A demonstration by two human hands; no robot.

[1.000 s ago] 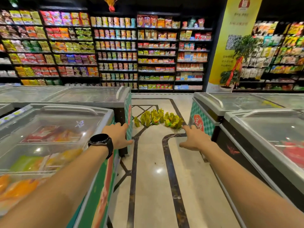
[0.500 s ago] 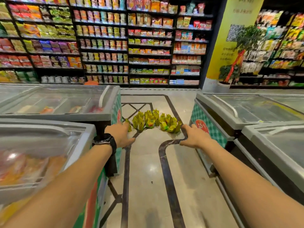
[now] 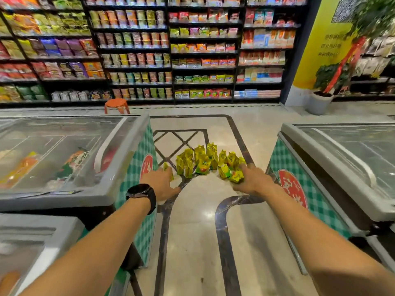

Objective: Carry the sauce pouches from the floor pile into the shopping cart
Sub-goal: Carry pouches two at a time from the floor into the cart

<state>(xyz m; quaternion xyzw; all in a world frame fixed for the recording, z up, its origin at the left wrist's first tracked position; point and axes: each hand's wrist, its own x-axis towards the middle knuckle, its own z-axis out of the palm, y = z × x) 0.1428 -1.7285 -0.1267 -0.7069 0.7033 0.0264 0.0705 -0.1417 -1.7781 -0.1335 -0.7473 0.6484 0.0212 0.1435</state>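
Left hand (image 3: 162, 182) and right hand (image 3: 253, 181) are stretched, fingers spread and empty, toward sauce pouches (image 3: 203, 161) piled at twelve o'clock; edges should be scooped inward together.

The pile of sauce pouches (image 3: 208, 162) has been approached. The left hand (image 3: 161, 182) and right hand (image 3: 254, 181) have been carried forward to its two ends. An orange stool (image 3: 116, 105) has been revealed beyond.

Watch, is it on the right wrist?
No, the watch is strapped just behind the left hand.
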